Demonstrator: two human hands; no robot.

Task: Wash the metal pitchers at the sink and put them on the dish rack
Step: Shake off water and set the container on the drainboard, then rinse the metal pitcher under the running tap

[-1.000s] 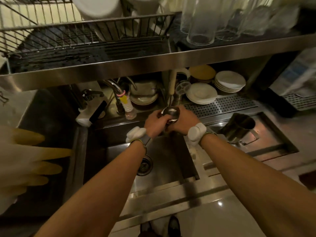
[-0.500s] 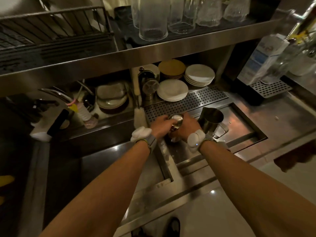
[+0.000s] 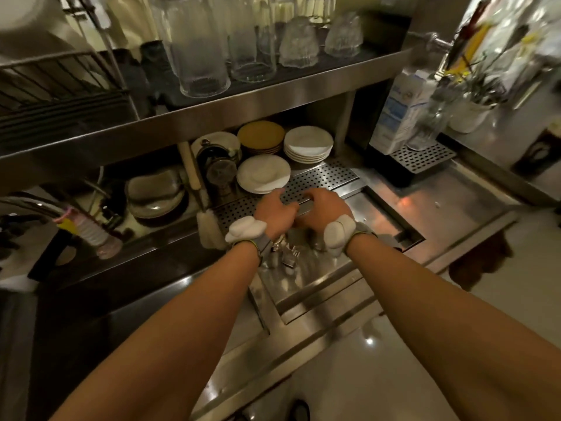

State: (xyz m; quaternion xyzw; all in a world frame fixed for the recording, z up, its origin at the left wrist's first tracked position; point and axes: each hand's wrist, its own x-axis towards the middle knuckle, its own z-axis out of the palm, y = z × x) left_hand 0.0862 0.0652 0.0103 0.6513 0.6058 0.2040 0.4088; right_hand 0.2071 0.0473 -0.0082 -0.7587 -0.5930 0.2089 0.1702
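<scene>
Look at the left hand (image 3: 274,211) and right hand (image 3: 323,208), curled close together over the worktop right of the sink (image 3: 91,302). Cannot tell what is gripped. Blurry pitcher (image 3: 290,250) just under the wrists. Grab by the handle, hold tight, lift slowly to the dish rack (image 3: 60,86), far left.

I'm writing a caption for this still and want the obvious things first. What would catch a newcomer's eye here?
Two bare forearms reach in from below, the left hand and right hand close together over the steel counter by the perforated drain tray. Behind them sit stacks of plates, and upturned glasses crowd the shelf above. A milk carton stands at the right.
</scene>
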